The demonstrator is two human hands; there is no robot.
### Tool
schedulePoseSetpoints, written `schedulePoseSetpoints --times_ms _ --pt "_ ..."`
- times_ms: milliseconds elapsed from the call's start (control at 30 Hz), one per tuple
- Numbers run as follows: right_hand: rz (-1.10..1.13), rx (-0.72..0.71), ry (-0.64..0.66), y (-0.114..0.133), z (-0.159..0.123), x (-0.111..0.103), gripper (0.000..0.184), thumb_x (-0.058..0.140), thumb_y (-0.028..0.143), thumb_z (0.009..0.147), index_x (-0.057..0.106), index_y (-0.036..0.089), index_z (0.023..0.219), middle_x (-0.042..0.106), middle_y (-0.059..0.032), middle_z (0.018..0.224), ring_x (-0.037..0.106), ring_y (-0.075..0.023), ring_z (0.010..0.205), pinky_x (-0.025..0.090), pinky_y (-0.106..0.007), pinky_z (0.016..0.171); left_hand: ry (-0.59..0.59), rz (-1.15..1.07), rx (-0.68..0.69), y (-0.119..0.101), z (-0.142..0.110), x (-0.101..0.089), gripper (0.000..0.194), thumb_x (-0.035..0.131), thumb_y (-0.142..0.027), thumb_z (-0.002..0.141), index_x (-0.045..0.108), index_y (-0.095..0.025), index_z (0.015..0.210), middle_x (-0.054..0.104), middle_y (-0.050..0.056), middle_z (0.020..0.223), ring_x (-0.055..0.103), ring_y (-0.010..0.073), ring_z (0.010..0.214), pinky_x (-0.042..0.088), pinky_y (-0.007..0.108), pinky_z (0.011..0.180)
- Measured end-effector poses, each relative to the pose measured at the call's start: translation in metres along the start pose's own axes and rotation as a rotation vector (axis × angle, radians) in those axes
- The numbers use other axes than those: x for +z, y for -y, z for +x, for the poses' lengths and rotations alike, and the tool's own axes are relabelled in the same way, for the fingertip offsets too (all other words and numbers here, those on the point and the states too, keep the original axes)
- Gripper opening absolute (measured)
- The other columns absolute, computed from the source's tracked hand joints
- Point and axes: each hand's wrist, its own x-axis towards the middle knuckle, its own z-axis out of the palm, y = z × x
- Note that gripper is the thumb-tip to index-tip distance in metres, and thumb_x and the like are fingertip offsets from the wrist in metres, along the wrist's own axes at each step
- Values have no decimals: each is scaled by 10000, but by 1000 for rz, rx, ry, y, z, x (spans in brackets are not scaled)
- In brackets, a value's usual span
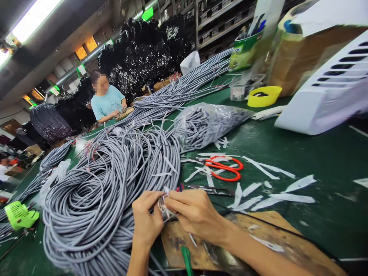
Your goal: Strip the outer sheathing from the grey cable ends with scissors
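Note:
My left hand [146, 220] and my right hand [197, 214] meet at the lower middle of the head view. Both have their fingers closed on a cable end [166, 210] with pale, shiny strands showing, partly hidden by the fingers. Left of them lies a big coiled heap of grey cables [83, 211]. Just beyond my right hand are scissors with red handles [230, 168], and a dark slim tool [211, 189] lies nearer. Under my hands rests a worn brown board [175, 245] with a green-handled tool [186, 260] on it.
White strips [290, 197] are scattered over the green table [330, 161]. A plastic bag of cut cables [207, 122] lies behind the scissors. Back right stand a yellow tape ring [264, 96], a green can [244, 51] and a white slotted casing [324, 96]. A green fan [20, 214] is far left. Across the table sits a co-worker [106, 99].

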Motion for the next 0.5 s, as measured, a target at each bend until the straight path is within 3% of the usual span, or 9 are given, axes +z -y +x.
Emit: schedulePoseSetpoints --times_ms 100,233,333,433,500 --pt "-7 120 -11 -8 1 -6 346 354 53 784 602 160 568 539 -9 512 442 -99 427 268 -238 443 56 50 160 -1 -2 0 313 424 -1 745 681 -150 843 669 82 711 597 159 644 487 250 579" --pt "206 401 37 -17 3 -8 300 427 141 809 606 160 568 555 -4 557 488 -92 503 309 -206 487 -52 40 203 -3 -3 -3 256 468 -33 777 669 -168 862 677 66 720 609 159 666 492 259 631" --pt "434 530 173 -17 1 -7 350 475 260 821 547 151 496 500 12 509 441 -88 488 318 -199 475 -155 -18 125 -2 -2 -5 224 488 -69 776 677 -175 833 682 51 719 622 167 677 495 266 642" --pt "649 583 370 -16 -11 -9 376 433 321 855 579 140 559 538 8 534 469 -95 508 368 -197 488 -160 -174 -80 3 -1 -3 152 528 -153 785 681 -156 785 684 56 734 629 174 704 495 266 662" --pt "534 636 435 -19 -23 -13 300 448 311 854 637 132 704 597 -12 615 524 -119 565 415 -220 538 -131 -306 -249 5 0 0 139 575 -234 775 676 -141 794 671 54 731 622 166 693 492 257 658"
